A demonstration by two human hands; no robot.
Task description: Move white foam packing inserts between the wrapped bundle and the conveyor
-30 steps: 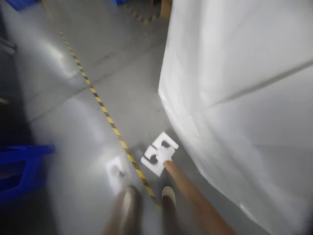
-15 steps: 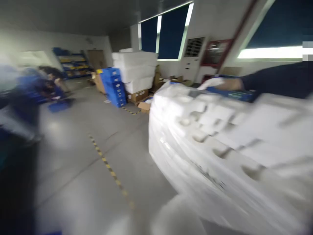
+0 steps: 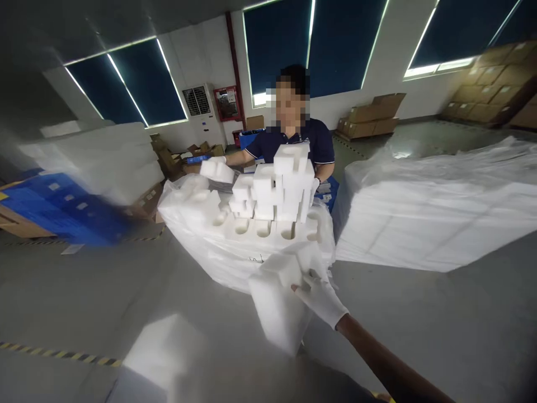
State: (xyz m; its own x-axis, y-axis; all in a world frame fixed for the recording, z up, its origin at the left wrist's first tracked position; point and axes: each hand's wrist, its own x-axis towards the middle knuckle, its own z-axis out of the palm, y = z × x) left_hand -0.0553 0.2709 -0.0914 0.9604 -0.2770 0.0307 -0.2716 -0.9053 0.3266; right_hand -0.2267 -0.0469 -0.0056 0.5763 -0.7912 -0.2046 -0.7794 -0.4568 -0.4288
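Observation:
My right hand (image 3: 321,296), in a white glove, grips a white foam piece (image 3: 277,305) by its upper corner, holding it up in front of a plastic-wrapped stack of foam trays (image 3: 218,246). Loose foam blocks (image 3: 279,187) are piled on top of that stack. A second, blurred white foam block (image 3: 161,355) hangs close to the camera at lower left. My left hand is hidden behind it. Across the stack a co-worker (image 3: 316,143) in a dark shirt holds another foam piece (image 3: 216,169) in a gloved hand.
A larger plastic-wrapped foam stack (image 3: 436,207) stands to the right. Blue crates (image 3: 62,207) and white foam stacks (image 3: 96,159) lie at the left, cardboard boxes (image 3: 373,115) along the back wall. Yellow-black tape (image 3: 62,354) crosses the grey floor at lower left.
A second ago I was bent over, my right hand on a foam piece on the floor. The view has swung up, and that hand now holds the piece in the air before the stack.

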